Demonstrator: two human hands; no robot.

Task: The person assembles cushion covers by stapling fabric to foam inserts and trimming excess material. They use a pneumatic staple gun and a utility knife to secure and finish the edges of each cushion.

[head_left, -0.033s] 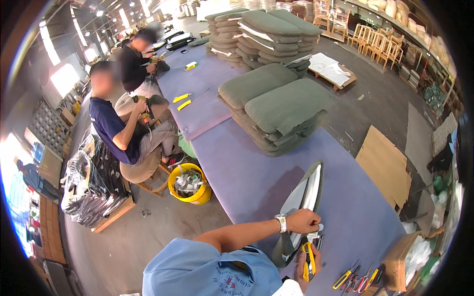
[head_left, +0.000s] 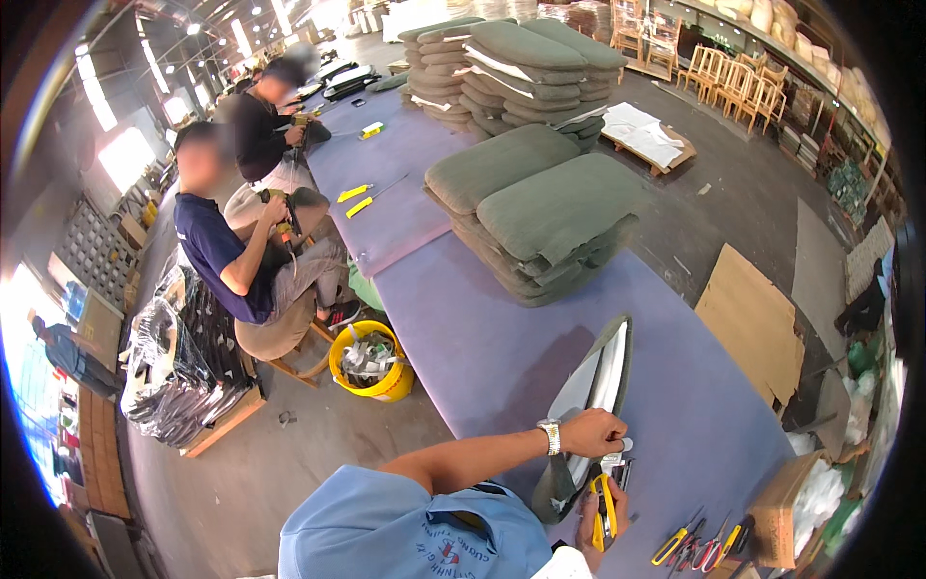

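Note:
A grey-green seat cushion [head_left: 618, 367] stands tilted on edge on the table in front of me, with its pale underside toward the left and a white strip along it. My left hand [head_left: 593, 433], with a metal-banded watch at the wrist, is closed at the cushion's near part; its fingertips are partly hidden. Just below it, my right hand [head_left: 588, 521] grips a yellow-and-black handled tool [head_left: 606, 513]. That tool's metal head is up against the cushion near my left fingers, and its exact kind is unclear.
The purple-covered table [head_left: 453, 357] carries stacked cushions [head_left: 559, 207], yellow-handled tools [head_left: 359, 206] and several cutters and pliers [head_left: 699, 548]. A cardboard box [head_left: 777, 526] stands at the right. Left of the table are a yellow bucket [head_left: 371, 386] of scraps and two seated people [head_left: 217, 222].
My hands, the tool and the cushion look the same. Far off at the left edge, a standing person has shifted slightly.

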